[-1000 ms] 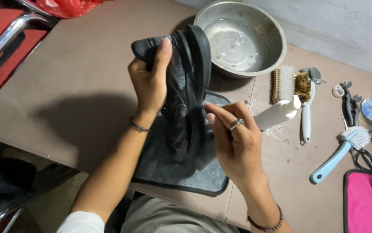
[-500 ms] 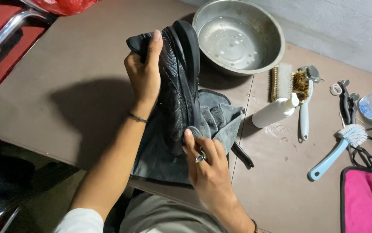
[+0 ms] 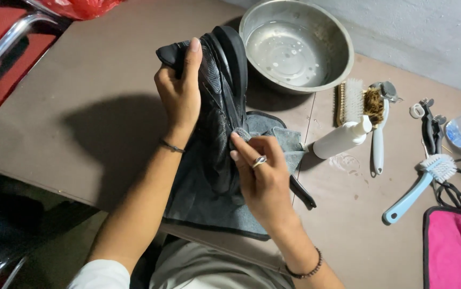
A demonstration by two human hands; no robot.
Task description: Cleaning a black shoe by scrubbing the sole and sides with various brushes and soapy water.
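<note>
Over the brown table [image 3: 80, 91], my left hand [image 3: 179, 93] clamps the black mesh shoe [image 3: 217, 80]; my right hand [image 3: 262, 176] pinches the grey cloth [image 3: 273, 142] against it — best rubbed with short, firm strokes.

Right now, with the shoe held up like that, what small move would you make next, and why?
Probably a short rub down the shoe's side. The left hand holds the black shoe upright by its top, and the right hand already presses a fold of the grey cloth against its upper. The brushes lie aside by the metal bowl.
</note>
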